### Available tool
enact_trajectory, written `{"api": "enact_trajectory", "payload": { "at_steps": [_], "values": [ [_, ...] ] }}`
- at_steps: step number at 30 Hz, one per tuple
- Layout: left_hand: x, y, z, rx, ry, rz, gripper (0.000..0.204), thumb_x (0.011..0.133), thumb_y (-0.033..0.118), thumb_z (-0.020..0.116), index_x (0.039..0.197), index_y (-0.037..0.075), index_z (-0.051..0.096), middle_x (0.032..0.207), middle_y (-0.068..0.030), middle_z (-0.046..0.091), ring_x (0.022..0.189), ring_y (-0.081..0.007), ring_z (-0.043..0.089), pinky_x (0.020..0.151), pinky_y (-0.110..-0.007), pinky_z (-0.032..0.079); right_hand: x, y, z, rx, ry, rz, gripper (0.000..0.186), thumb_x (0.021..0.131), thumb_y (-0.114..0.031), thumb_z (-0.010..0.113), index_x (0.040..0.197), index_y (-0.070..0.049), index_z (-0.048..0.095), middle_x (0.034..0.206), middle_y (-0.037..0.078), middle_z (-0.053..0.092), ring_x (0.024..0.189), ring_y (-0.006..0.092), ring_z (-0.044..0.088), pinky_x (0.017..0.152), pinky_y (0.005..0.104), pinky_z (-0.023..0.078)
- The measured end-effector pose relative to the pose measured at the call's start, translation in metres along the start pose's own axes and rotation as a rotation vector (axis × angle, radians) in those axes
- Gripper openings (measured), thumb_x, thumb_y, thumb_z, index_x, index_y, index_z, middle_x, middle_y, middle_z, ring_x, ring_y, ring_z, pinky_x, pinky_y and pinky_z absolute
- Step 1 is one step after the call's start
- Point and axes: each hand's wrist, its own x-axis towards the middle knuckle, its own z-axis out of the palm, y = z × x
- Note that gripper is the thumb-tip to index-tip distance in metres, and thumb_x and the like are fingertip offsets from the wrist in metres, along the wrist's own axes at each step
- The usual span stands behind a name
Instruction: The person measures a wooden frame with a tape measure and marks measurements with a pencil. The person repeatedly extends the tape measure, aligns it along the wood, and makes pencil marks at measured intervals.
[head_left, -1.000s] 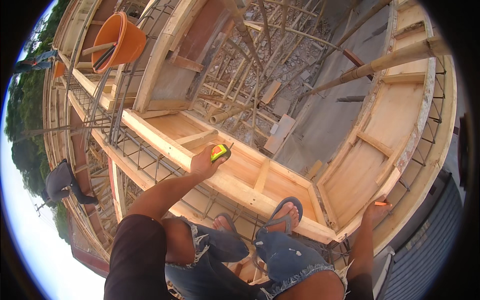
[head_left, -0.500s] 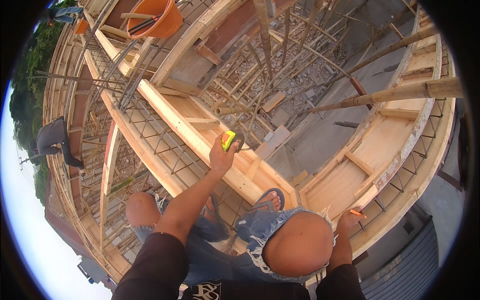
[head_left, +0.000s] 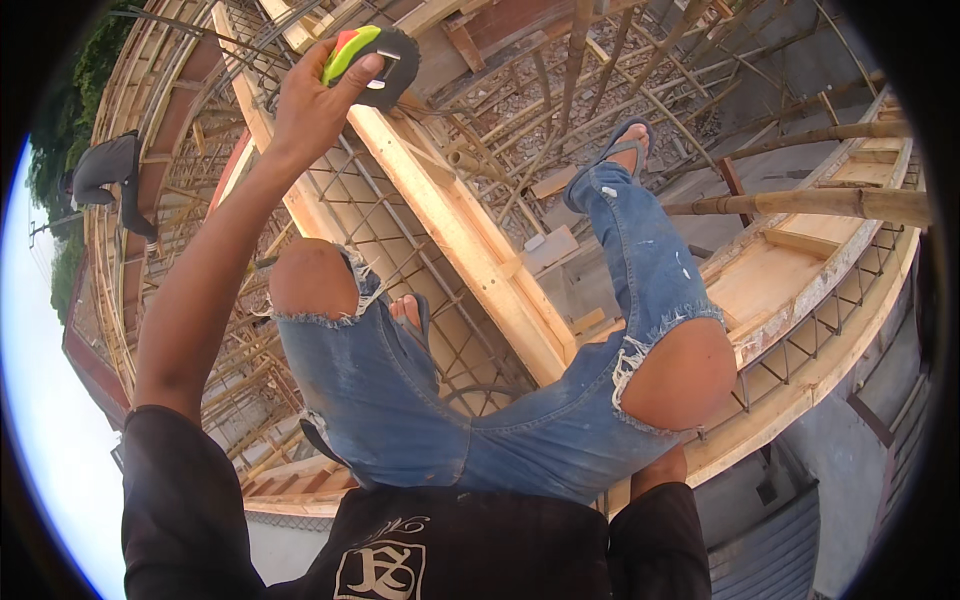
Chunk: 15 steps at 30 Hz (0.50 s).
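Left hand point(head_left: 310, 110) clamped around a tape measure point(head_left: 365, 60), raised above a long wooden beam point(head_left: 470, 240).

The black case with its yellow-green face sits in the fingers' grip, the smooth pale beam running lengthwise below and to the right of the hand, beside a steel rebar grid point(head_left: 390, 260). The right hand is hidden behind the knee; its state cannot be told.

Clad in a black short-sleeved shirt point(head_left: 430, 545) with a pale square emblem at 6 o'clock, blue ripped jeans point(head_left: 480, 420) frayed open at both knees, grey-strapped sandals point(head_left: 628, 140) toward 12 o'clock.
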Motion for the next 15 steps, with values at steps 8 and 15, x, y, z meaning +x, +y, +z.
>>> {"api": "enact_trajectory", "payload": {
  "at_steps": [8,15],
  "values": [
    [-0.053,-0.021,0.017,-0.006,0.04,-0.001,0.07,0.076,0.059,0.072,0.115,0.002,0.062,0.086,-0.0111,0.068,0.071,-0.0186,0.066,0.066,-0.031,0.053,0.067,0.05,0.052,-0.372,-0.002,-0.135,0.029,0.099,-0.03,0.037,0.121,-0.013,0.048,0.12,0.016,0.044,0.104,0.0322,0.061,0.073,0.0438,0.059],
    [-0.072,0.008,-0.023,-0.414,-0.075,0.03,0.039,0.09,0.034,0.066,0.106,-0.002,0.065,0.083,-0.0082,0.067,0.074,-0.0113,0.062,0.068,-0.028,0.05,0.1,0.062,0.064,-0.249,0.023,-0.161,0.042,0.094,-0.042,0.042,0.122,-0.01,0.047,0.12,0.017,0.053,0.1,0.0376,0.063,0.08,0.0498,0.055]
  ]
}}
